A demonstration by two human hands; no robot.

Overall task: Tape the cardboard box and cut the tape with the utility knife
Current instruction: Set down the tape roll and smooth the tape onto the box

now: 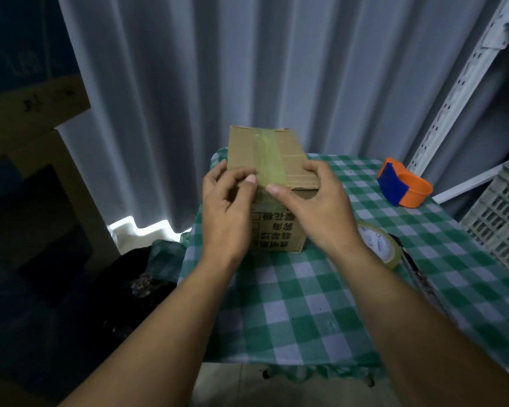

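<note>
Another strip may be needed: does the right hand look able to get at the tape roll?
Probably yes: the tape roll lies uncovered on the tablecloth, right beside the right hand, nothing between them.

A closed brown cardboard box [279, 160] stands upright, a clear tape strip [266, 155] along its top seam; tape roll [378, 245] lies beside it.

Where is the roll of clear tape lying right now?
The tape roll lies on the checked tablecloth, right of the cardboard box, partly hidden behind the right wrist.
</note>
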